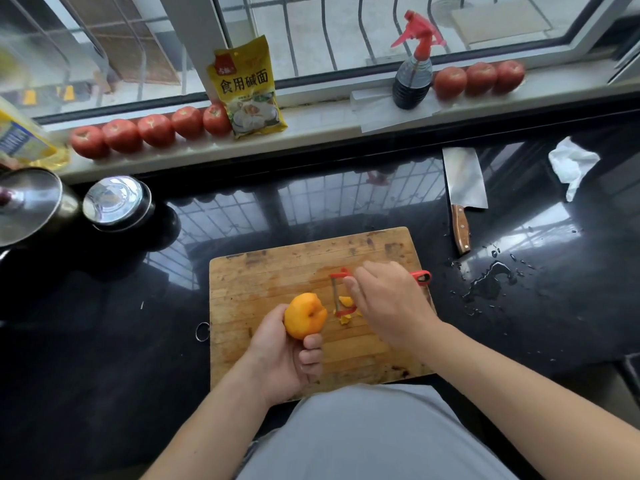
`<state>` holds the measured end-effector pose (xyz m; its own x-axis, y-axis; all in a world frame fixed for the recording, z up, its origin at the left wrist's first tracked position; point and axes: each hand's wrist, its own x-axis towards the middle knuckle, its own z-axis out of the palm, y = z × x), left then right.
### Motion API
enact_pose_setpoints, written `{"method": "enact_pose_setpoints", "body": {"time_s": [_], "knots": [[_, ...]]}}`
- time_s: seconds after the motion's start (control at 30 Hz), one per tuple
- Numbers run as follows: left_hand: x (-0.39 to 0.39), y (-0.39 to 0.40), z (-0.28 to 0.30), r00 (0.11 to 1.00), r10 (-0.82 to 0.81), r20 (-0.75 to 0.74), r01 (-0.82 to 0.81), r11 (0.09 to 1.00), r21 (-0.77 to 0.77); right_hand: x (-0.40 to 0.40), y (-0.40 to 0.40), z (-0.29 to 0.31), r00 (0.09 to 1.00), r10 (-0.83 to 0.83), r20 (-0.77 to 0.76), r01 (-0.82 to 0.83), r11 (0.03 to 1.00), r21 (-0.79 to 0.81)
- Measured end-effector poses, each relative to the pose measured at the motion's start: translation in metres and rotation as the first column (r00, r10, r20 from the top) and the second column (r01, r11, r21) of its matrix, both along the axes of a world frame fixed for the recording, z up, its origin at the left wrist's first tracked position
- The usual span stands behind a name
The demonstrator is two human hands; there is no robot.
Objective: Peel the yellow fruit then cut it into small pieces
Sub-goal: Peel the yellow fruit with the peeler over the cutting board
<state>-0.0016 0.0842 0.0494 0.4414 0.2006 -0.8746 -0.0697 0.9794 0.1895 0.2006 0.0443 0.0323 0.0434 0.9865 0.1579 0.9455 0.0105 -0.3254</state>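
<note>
My left hand [284,355] grips a yellow-orange fruit [305,315] and holds it just above the wooden cutting board [270,282], near the board's middle. My right hand [388,303] holds a red Y-shaped peeler [341,292] over the board, to the right of the fruit; the peeler's red handle end [422,276] sticks out behind the hand. The peeler blade points toward the fruit without touching it. A few small yellow peel scraps [344,318] lie on the board under the peeler.
A cleaver [464,188] with a wooden handle lies on the black counter behind the board at right, beside water drops [491,278] and a crumpled white tissue [571,164]. Two metal lids [114,202] sit at left. Tomatoes [156,129], a yellow packet [247,88] and a spray bottle [414,71] line the sill.
</note>
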Motion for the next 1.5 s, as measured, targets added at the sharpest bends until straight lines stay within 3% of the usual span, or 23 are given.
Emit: {"method": "enact_pose_setpoints", "body": {"time_s": [0.1,0.33,0.47,0.57,0.67,0.77,0.87,0.93,1.0,1.07,1.17,1.4,1.5], "knots": [[0.004,-0.002,0.004,0.998,-0.054,-0.023,0.055,0.998,0.021,-0.020,0.000,0.015,0.984,0.179,0.011,-0.179,0.975,0.132],[0.008,-0.002,0.012,1.000,0.005,-0.007,-0.005,1.000,-0.022,-0.018,0.006,0.010,0.986,0.141,0.089,-0.155,0.971,0.183],[0.001,-0.003,0.013,0.993,-0.001,0.116,0.003,1.000,-0.022,0.001,0.006,-0.011,0.981,0.066,0.183,-0.060,0.997,-0.041],[-0.002,-0.001,0.017,0.984,-0.035,0.177,0.030,0.999,0.031,0.020,-0.004,-0.032,0.977,-0.097,0.189,0.141,0.960,-0.240],[0.003,0.002,0.017,0.987,0.028,0.157,-0.034,0.999,0.033,0.026,-0.007,-0.042,0.963,-0.217,0.163,0.247,0.948,-0.200],[0.007,0.003,0.017,0.986,0.055,0.156,-0.061,0.998,0.033,0.026,-0.004,-0.040,0.959,-0.227,0.170,0.248,0.962,-0.112],[0.007,0.000,0.013,0.991,0.045,0.128,-0.052,0.997,0.056,0.025,-0.004,-0.036,0.962,-0.164,0.217,0.215,0.948,-0.236],[0.009,-0.001,0.012,0.993,0.029,0.116,-0.039,0.996,0.084,0.022,-0.007,-0.024,0.985,-0.134,0.112,0.144,0.985,-0.090],[0.010,-0.003,0.011,0.996,0.021,0.086,-0.032,0.992,0.125,0.014,-0.010,-0.008,1.000,0.000,0.003,-0.001,0.995,0.095],[0.011,-0.003,0.010,0.998,-0.005,0.056,-0.005,0.985,0.175,0.007,-0.009,0.005,0.987,0.160,0.004,-0.159,0.972,0.176],[0.013,-0.005,0.012,0.998,-0.053,0.028,0.045,0.971,0.234,0.000,-0.004,0.020,0.965,0.254,0.064,-0.261,0.947,0.187],[0.007,-0.004,0.011,0.991,-0.136,0.011,0.128,0.953,0.276,0.007,-0.003,0.006,0.961,0.258,0.098,-0.273,0.942,0.197],[0.002,-0.005,0.012,0.985,-0.167,0.051,0.149,0.957,0.249,0.020,0.000,-0.011,0.969,0.155,0.194,-0.164,0.986,0.026]]}}
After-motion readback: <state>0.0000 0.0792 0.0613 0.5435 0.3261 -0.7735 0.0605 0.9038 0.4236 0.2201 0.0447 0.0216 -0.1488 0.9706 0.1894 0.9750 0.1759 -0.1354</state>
